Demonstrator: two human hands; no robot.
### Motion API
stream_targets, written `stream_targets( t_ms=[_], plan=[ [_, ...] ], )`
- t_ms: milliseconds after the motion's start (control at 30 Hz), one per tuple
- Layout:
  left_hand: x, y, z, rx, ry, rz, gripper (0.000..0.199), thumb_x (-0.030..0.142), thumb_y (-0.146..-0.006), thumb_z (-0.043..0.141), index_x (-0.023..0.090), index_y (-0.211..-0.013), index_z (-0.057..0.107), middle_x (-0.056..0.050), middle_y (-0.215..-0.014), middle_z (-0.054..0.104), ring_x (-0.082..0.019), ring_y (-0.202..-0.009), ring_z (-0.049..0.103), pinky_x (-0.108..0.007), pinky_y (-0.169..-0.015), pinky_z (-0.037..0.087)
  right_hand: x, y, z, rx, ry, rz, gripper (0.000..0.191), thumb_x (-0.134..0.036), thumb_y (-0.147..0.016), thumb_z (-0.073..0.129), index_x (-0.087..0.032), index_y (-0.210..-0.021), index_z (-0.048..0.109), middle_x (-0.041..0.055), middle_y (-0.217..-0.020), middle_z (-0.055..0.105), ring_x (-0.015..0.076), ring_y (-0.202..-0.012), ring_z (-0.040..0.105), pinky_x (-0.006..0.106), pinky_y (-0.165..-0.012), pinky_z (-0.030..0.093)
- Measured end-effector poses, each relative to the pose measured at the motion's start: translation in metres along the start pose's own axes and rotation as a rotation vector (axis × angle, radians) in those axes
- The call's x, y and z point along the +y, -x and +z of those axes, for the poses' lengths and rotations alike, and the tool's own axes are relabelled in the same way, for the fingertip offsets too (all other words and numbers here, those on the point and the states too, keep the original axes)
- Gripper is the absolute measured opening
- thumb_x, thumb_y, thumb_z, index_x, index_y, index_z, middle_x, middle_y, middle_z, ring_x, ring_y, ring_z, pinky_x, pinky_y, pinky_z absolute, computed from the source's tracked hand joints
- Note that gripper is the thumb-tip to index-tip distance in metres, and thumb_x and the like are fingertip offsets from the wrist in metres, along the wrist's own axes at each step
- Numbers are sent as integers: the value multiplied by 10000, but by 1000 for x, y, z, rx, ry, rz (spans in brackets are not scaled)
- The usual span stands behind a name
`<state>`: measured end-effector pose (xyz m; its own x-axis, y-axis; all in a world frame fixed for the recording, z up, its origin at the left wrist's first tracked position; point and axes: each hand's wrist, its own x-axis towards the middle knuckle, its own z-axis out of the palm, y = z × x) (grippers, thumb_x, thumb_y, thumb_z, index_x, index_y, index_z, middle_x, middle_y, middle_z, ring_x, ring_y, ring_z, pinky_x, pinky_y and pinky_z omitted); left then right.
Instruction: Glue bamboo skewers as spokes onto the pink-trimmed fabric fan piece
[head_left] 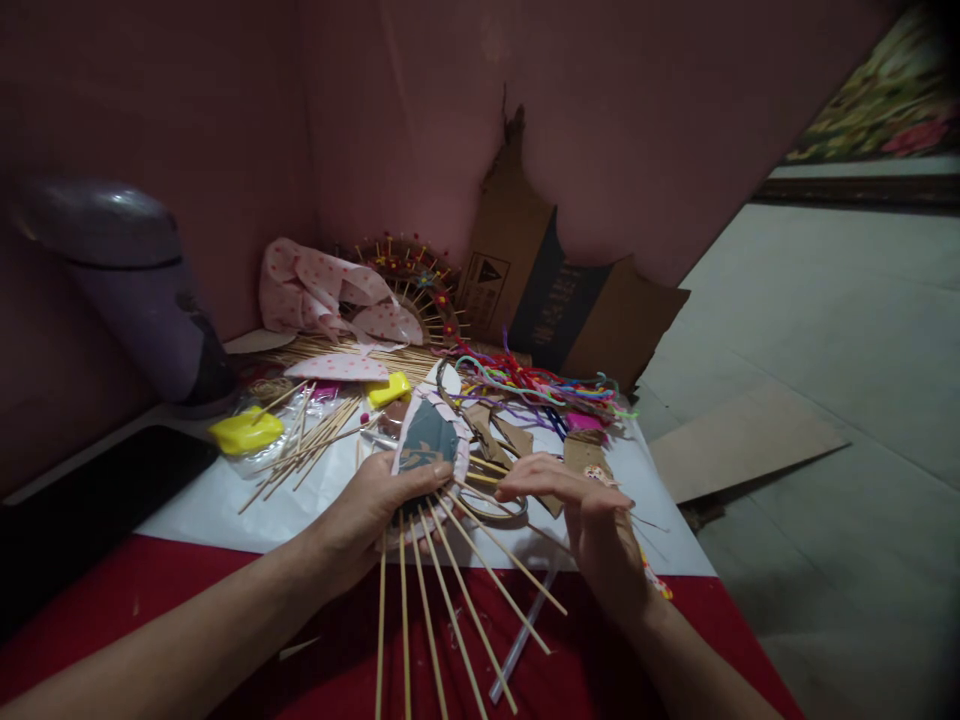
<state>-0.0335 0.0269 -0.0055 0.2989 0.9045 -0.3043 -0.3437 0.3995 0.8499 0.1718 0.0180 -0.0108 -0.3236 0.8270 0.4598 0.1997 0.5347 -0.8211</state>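
Pinching cardboard oval above white sheet in left hand, sticks fanned below; right hand open beside them, empty; sticks could skew or slip out if left thumb eases or right fingers knock outer ones

Pink walls meet dimly lit, pale floor tiles.
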Motion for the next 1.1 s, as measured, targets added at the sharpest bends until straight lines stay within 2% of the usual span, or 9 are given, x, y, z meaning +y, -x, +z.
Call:
stream_targets(
  t_ms=[133,300,567,867,1100],
  plan=[
    [0,-1,0,5,-3,9,186,285,-649,691,134,-654,584,-1,-511,574,-84,-388,488,-173,-358,380,-2,-1,-1,18,-16,23,756,-676,-816,114,-211,-865,708,74,-830,674,250,-870,587,453,-879,404],
    [0,-1,-1,22,39,10,192,281,-639,709,145,-669,576,12,-522,578,-85,-405,511,-170,-370,402,0,-4,-3,54,-49,17,756,-688,-812,118,-218,-853,709,74,-779,681,249,-841,598,448,-835,425],
    [-1,-2,-5,-18,73,25,191,282,-656,711,148,-702,583,11,-563,587,-98,-449,552,-182,-404,444,5,-2,0,17,-2,45,749,-672,-822,118,-228,-863,721,70,-788,687,241,-845,607,427,-813,454],
    [0,-2,-5,-39,60,-2,234,318,-758,588,122,-631,610,-24,-521,599,-88,-386,510,-175,-358,416,6,-3,-2,-6,7,30,715,-635,-849,121,-238,-901,714,58,-768,685,226,-783,603,415,-793,451],
    [-3,-3,-7,-23,58,21,136,254,-721,623,130,-665,619,-29,-543,627,-99,-403,534,-186,-384,443,6,-2,-2,1,38,45,686,-626,-854,136,-261,-898,715,56,-777,684,237,-813,597,397,-775,446]
  ],
)
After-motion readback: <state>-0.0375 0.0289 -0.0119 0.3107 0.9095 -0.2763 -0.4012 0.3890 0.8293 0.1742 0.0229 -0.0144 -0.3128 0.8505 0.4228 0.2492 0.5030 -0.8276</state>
